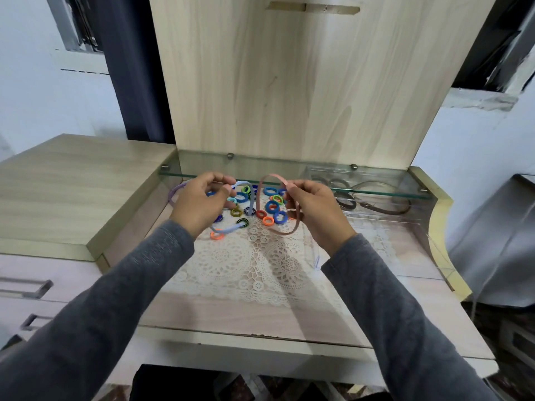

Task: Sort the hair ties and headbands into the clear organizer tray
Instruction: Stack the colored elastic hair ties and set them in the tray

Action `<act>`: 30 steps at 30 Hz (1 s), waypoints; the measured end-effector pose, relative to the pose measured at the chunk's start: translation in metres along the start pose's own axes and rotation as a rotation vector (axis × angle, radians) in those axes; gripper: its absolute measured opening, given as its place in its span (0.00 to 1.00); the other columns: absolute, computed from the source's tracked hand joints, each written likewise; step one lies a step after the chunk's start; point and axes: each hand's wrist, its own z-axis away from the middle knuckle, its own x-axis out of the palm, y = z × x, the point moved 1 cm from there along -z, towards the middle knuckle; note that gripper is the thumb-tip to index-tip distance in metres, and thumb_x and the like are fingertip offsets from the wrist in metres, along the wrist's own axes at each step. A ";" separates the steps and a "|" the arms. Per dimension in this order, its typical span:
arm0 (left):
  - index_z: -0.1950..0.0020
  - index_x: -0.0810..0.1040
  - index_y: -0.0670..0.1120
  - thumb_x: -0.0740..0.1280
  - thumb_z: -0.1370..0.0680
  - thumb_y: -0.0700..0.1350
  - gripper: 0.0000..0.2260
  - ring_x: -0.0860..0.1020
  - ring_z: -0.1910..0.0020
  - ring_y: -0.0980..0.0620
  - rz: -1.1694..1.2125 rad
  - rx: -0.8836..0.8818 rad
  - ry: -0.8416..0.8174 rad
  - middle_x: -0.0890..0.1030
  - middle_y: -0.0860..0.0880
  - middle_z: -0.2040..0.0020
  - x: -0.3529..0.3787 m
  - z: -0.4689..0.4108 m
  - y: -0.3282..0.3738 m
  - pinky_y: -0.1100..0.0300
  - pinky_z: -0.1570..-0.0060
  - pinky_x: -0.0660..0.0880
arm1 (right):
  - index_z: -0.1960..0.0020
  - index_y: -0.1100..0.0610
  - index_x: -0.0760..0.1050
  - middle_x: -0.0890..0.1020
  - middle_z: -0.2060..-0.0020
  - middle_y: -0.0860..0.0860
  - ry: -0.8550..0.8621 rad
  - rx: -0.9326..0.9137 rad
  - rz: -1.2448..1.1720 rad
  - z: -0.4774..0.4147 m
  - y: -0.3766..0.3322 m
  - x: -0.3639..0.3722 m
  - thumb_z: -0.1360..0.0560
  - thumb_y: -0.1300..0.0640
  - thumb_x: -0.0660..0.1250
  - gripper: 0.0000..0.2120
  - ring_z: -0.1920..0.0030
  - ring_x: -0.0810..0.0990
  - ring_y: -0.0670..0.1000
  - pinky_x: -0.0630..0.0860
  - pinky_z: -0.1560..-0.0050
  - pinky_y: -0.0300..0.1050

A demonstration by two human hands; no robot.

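My left hand (202, 201) is closed on a pale blue headband (252, 198) lifted above the pile. My right hand (314, 206) pinches a pink headband (267, 179) that arcs up and left of it. Between and under the hands lie several small hair ties (272, 206) in blue, orange, green and black on a lace mat (249, 261). A lilac headband (173, 192) pokes out behind the left hand. The clear organizer tray (376, 218) sits at the right under a glass shelf, holding dark brown headbands (385, 211).
A glass shelf (289, 180) spans the back, just above the hands and the tray. A raised wooden top (72, 186) borders the left side, with drawer handles below it. An upright wooden panel (289, 82) closes the back.
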 end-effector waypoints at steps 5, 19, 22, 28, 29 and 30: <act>0.44 0.78 0.46 0.63 0.20 0.38 0.08 0.84 0.57 0.52 0.263 -0.242 -0.132 0.84 0.48 0.48 0.004 0.003 0.002 0.59 0.59 0.82 | 0.50 0.64 0.78 0.80 0.61 0.56 -0.122 0.133 -0.218 0.005 -0.001 0.006 0.24 0.69 0.62 0.07 0.67 0.76 0.48 0.76 0.66 0.41; 0.35 0.74 0.41 0.64 0.22 0.33 0.16 0.82 0.53 0.46 0.513 -0.417 -0.309 0.83 0.43 0.48 0.019 0.005 0.004 0.50 0.52 0.81 | 0.50 0.66 0.78 0.84 0.59 0.57 -0.249 0.199 -0.407 0.008 0.006 0.025 0.21 0.66 0.62 0.06 0.62 0.83 0.48 0.80 0.52 0.42; 0.34 0.73 0.41 0.63 0.22 0.33 0.16 0.83 0.54 0.46 0.583 -0.439 -0.331 0.83 0.43 0.47 0.018 0.004 0.005 0.50 0.52 0.81 | 0.47 0.69 0.77 0.83 0.60 0.57 -0.220 0.209 -0.415 0.008 0.007 0.026 0.22 0.67 0.62 0.07 0.63 0.83 0.49 0.82 0.55 0.42; 0.33 0.72 0.42 0.62 0.21 0.33 0.17 0.82 0.54 0.45 0.612 -0.453 -0.391 0.81 0.41 0.47 0.021 0.005 0.006 0.52 0.54 0.82 | 0.46 0.70 0.76 0.81 0.59 0.59 -0.217 0.184 -0.357 0.008 0.006 0.031 0.22 0.65 0.63 0.09 0.64 0.82 0.50 0.81 0.59 0.41; 0.33 0.72 0.42 0.62 0.21 0.33 0.17 0.83 0.54 0.45 0.621 -0.455 -0.395 0.81 0.42 0.47 0.021 0.005 0.006 0.52 0.55 0.82 | 0.45 0.71 0.76 0.81 0.59 0.60 -0.220 0.180 -0.346 0.008 0.005 0.031 0.22 0.65 0.63 0.10 0.64 0.82 0.50 0.81 0.59 0.42; 0.34 0.73 0.43 0.62 0.21 0.33 0.16 0.84 0.55 0.46 0.625 -0.456 -0.395 0.82 0.42 0.48 0.021 0.005 0.006 0.52 0.57 0.82 | 0.45 0.71 0.76 0.81 0.58 0.60 -0.229 0.174 -0.334 0.008 0.004 0.031 0.22 0.64 0.64 0.10 0.63 0.82 0.51 0.82 0.57 0.43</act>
